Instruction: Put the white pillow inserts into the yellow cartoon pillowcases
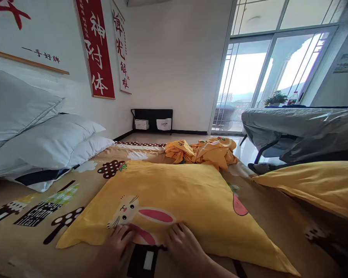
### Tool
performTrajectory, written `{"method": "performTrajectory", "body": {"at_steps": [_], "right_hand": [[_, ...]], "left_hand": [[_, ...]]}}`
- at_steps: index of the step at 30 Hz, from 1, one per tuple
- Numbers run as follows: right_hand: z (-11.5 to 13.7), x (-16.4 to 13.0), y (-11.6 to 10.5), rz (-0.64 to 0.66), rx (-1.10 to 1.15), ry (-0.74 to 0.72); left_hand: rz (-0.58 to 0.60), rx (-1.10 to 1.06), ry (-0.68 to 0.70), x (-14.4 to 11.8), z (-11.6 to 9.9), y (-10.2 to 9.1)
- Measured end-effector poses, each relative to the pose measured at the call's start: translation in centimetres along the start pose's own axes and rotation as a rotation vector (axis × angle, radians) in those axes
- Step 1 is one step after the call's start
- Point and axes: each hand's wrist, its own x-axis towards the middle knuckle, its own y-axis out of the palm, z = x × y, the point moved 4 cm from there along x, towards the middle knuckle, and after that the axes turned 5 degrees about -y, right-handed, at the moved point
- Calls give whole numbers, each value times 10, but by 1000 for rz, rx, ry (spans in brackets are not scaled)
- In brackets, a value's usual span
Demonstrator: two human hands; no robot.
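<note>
Pressing near edge of pillow, centre of bed: left hand and right hand flat, fingers spread, gripping nothing. Likely light, soft, floppy, cover slippery; best held at corners or edge seam.

White pillows, crumpled orange cloth, red wall banner, grey-covered table.

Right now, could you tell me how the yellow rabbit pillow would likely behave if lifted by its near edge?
The yellow pillow looks plump, so probably light for its size. Gripped where both hands press its near edge, it would likely sag. Its cover seems loose, so the fabric may slide over the filling.
</note>
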Motion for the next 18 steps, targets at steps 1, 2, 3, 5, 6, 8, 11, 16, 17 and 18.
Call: {"method": "performTrajectory", "body": {"at_steps": [1, 2, 3, 5, 6, 8, 11, 16, 17, 18], "right_hand": [[-1, 0, 1, 20, -11, 5], [-3, -1, 2, 36, -15, 8], [-4, -1, 3, 47, -14, 12], [-7, -1, 2, 70, 15, 21], [-9, -1, 0, 88, 48, 26], [-12, -2, -4, 142, 150, 41], [-15, -4, -12, 242, 312, 83], [-10, -6, -24, 323, 434, 2], [-9, -5, -26, 335, 439, -20], [-9, -5, -27, 350, 438, -38]], "left_hand": [[-3, -4, -9, 0, 1, 1], [3, -6, -18, 0, 3, 1], [17, -3, -33, 0, 6, 0], [43, 23, -87, 0, 15, -2], [59, 44, -117, 0, 20, -4], [101, 79, -158, -2, 33, -7], [198, 49, -152, -7, 46, -14], [375, -79, -165, -10, 44, -42], [383, -80, -161, -8, 39, -50], [392, -87, -147, -4, 31, -58]]}}
